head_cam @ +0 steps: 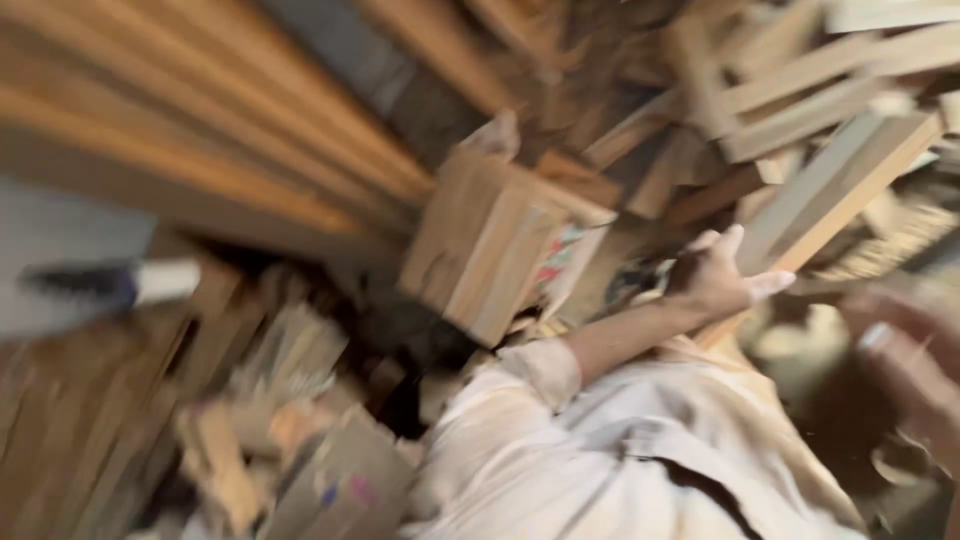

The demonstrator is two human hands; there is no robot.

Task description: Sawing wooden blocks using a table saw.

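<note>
The picture is badly motion-blurred. My right hand [912, 370] is a large smear at the right edge, close to the camera, and its fingers cannot be made out. Just left of it, a person in a pale shirt [620, 450] with a rolled sleeve reaches out. That person's hand [722, 278] grips a long light wooden plank [840, 190] that slants up to the right. A bundle of short wooden boards [490, 240] stands in the middle. A pale shape [497, 133] rests on top of it, too blurred to identify. My left hand is out of sight.
Long wooden planks [200, 130] run across the upper left. Loose offcuts are piled at the upper right [790, 90] and lower left [220, 440]. A dark-and-white tool-like object [120, 285] lies at the left. A cardboard piece [345, 485] sits near the bottom.
</note>
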